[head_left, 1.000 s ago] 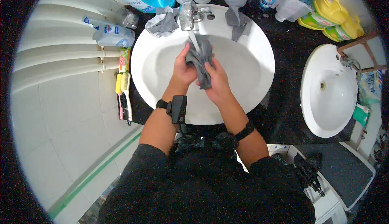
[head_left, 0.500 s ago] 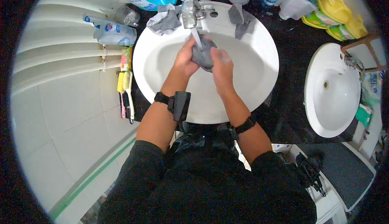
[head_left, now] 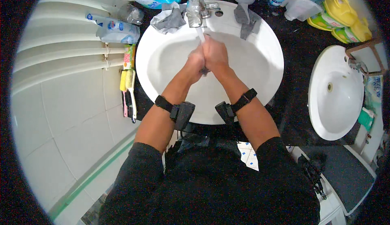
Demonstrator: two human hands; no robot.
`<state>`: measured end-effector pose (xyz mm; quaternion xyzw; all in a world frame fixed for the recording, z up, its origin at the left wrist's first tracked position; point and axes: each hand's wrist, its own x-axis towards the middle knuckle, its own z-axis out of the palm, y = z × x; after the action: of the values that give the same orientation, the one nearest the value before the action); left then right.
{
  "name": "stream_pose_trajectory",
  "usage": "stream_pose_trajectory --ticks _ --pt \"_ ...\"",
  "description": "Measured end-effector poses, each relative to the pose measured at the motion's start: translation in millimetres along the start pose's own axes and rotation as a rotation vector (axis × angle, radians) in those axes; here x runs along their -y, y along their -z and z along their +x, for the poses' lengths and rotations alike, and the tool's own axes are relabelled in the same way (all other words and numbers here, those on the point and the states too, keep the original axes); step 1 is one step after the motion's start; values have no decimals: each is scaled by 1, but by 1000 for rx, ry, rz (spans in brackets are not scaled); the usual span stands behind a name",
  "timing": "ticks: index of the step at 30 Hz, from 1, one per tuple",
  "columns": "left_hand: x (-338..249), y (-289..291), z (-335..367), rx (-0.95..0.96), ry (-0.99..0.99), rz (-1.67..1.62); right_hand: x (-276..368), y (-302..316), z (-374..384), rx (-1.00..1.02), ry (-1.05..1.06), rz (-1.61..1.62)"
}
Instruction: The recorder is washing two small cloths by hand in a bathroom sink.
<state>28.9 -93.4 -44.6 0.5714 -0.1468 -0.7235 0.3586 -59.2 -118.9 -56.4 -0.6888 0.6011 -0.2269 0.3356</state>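
Left hand (head_left: 196,60) and right hand (head_left: 215,52) are pressed together, curled closed around a grey cloth (head_left: 205,71) just below the running tap (head_left: 195,13), right one a bit further forward. Most of it's buried between my palms, with only a dark scrap poking out on the side toward me, so I honestly can't tell which way its long axis runs. Neither hand's clearly nearer: it sits right of my left, left of my right, above the sink (head_left: 248,76).
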Motion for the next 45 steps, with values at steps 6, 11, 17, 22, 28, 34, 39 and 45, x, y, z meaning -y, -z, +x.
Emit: stream_pose_trajectory --ticks 6,11,17,22,28,34,39,45 --pt "-14 1 0 38 26 173 -16 -26 7 -90 143 846" --pt "-8 -15 -1 -137 -130 229 5 -24 13 -152 -599 848" --pt "-5 14 -2 -160 -434 1010 28 -17 7 -140 -870 1092" --pt "0 5 1 -172 -404 918 -8 -7 0 -306 -475 671" --pt "-19 33 -11 -475 -486 681 -34 18 -19 -363 -288 375" --pt "12 34 0 -76 -5 -587 9 34 -35 -167 -622 1407" --pt "56 12 -7 485 93 -797 21 28 -42 -78 -494 1787" --pt "-5 1 -3 342 -156 -766 -9 23 -60 132 -436 1480"
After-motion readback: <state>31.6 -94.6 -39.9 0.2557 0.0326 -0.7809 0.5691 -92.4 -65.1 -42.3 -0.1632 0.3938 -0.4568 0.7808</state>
